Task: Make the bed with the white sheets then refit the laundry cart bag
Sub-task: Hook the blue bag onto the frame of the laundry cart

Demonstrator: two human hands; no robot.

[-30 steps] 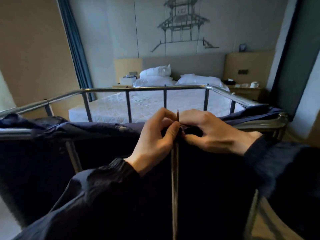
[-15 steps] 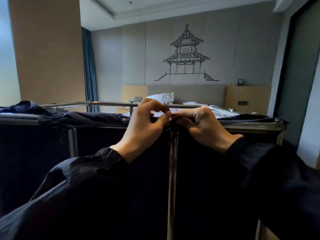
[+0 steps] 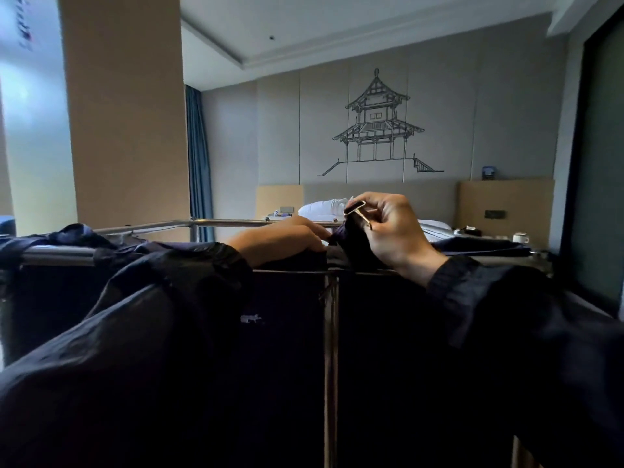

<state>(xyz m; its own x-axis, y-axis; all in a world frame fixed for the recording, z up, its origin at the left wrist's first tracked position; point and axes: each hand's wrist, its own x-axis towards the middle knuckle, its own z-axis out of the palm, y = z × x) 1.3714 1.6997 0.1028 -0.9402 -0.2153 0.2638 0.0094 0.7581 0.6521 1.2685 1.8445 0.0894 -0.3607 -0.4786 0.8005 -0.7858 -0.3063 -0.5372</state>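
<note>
Nearest the camera, the dark bag hangs down the front of the cart. Its top edge is folded over the metal rail, and an upright post splits the panel. Judging by the bunched cloth along the rail, the refit looks only part done.

The left hand lies on the bag's top edge just left of the post, probably to keep the cloth from sliding off the rail. Its fingertips reach toward the strap's base and merge into the dark fabric, so I cannot tell whether they pinch anything.

The right hand is curled and pinches a dark strap, lifted above the rail. That brings the metal hook at the strap's end up into sight, likely so it can be aimed at the frame.

Beyond the cart is the bed, covered in white, with pillows stacked at the headboard. Most of the bed is hidden behind the hands. A cup stands on the bedside unit to the right.
</note>
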